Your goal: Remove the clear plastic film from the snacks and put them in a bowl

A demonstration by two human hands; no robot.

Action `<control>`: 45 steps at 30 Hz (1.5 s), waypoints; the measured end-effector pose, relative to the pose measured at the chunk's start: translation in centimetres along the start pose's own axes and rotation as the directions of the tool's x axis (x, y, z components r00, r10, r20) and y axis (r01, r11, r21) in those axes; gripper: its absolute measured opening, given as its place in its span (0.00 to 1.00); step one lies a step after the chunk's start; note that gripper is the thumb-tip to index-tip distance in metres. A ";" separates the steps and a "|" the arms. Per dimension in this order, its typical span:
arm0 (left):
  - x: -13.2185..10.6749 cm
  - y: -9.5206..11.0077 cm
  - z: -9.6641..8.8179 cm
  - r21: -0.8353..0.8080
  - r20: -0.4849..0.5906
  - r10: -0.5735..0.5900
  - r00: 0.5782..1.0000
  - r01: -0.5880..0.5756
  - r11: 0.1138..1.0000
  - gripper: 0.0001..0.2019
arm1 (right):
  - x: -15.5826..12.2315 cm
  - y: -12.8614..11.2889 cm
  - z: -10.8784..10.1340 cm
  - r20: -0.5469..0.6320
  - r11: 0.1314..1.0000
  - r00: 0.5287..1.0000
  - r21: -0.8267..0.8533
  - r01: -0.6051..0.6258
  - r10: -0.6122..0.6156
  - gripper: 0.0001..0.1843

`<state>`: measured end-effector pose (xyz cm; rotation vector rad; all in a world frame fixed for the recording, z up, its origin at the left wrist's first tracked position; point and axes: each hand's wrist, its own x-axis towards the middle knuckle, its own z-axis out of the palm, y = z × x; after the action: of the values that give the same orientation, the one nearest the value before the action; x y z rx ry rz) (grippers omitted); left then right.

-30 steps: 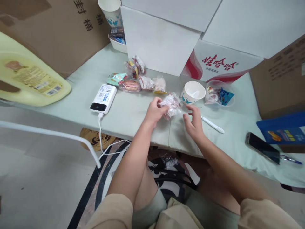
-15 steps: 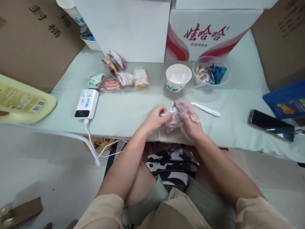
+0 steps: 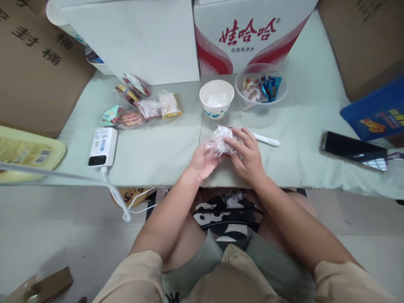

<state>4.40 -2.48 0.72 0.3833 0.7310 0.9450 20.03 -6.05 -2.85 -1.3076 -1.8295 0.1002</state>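
Crumpled clear plastic wrap (image 3: 221,141) is between my hands, just above the near part of the table. My left hand (image 3: 202,162) cups it from the left and below, its fingers partly hidden by the wrap. From the right, my right hand (image 3: 249,155) presses its curled fingers on the same plastic. Whether something lies inside the wrap, I cannot make out. Beyond my hands stands a white paper bowl (image 3: 217,99) with a blue leaf print. A white plastic spoon or knife (image 3: 267,139) lies right of my right hand, its left end hidden behind the fingers.
A clear plastic bowl (image 3: 280,94) holds several small packets. More wrapped snacks (image 3: 148,108) lie left of the paper bowl. A white power bank (image 3: 103,145) with a cable is at the left, a phone (image 3: 353,149) at the right. White cartons (image 3: 139,42) stand behind.
The wrap has been bunched into a more compact lump, and my left hand has turned palm up beneath it. My right fingers now lie over its right side. The camera view has shifted.
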 end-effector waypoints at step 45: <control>1.6 0.3 -1.5 0.382 -0.037 0.469 0.882 -0.421 0.822 0.34 | 0.2 0.5 -4.6 0.620 0.522 0.591 0.319 -0.791 0.516 0.24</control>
<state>3.75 -1.01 -0.75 0.8574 0.9640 1.2883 23.50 -7.49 -0.16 -1.5388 -1.3094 1.4112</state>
